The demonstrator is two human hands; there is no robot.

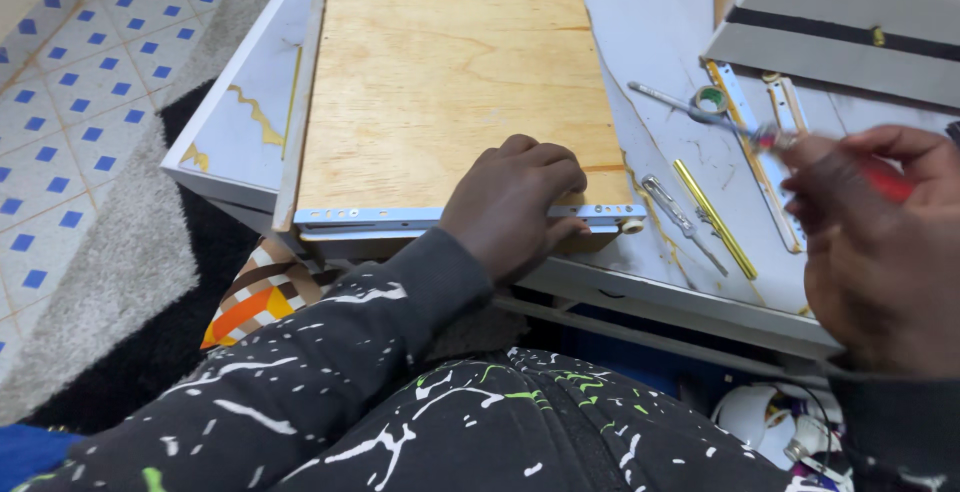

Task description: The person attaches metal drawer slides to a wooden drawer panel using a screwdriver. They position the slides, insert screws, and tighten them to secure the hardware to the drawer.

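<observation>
The left hand [515, 202] lies flat, fingers together, on the near edge of a wooden drawer [450, 72]. The right hand [880, 252], at right, grips a red screwdriver [790, 139], shaft pointing far-left.

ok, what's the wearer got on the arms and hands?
Both hands are bare: left hand, right hand, no gloves, rings or watch visible. Left sleeve is long, dark charcoal with white and some green paint-like splatter. Right cuff is dark too.
</observation>
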